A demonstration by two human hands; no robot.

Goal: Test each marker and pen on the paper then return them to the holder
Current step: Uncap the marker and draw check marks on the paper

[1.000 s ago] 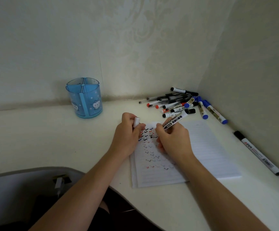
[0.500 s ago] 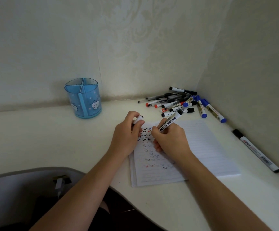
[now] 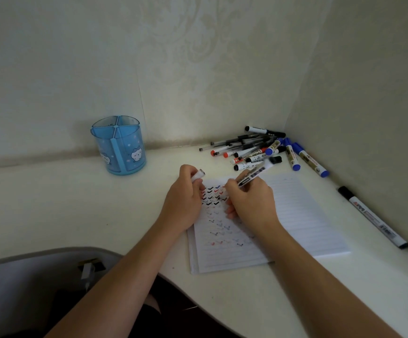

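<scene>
Pale tabletop (image 3: 51,203) set into a corner of patterned walls, seen from the head view. Far left, the blue holder (image 3: 118,145) stands upright, well apart from everything else; nothing sticks out of its compartments and they look empty through the see-through wall, so it seems nothing has been returned. Near centre, the left hand (image 3: 183,201) sits at the left edge of the paper (image 3: 295,215), its grip pinched round a short white cap (image 3: 198,175), probably the one off the marker in use. The paper lies flat, and its left part carries rows of small tick marks (image 3: 212,193) in black, red and blue, so plenty of testing is done, though the right part is bare ruled lines. The right hand (image 3: 251,203) rests on the paper just right of the ticks, its grip clamped round a white marker (image 3: 256,173) with black print that slants up and away to the far right; the tip is hidden under the fingers, so contact with the paper cannot be told. Judged step: mid-test on this marker, then recap. Far right, a pile of pens and markers (image 3: 254,147) lies loose in the corner, and a lone marker (image 3: 371,215) lies along the right wall. Left to do: any untested ones, plus moving the whole lot into the holder.
</scene>
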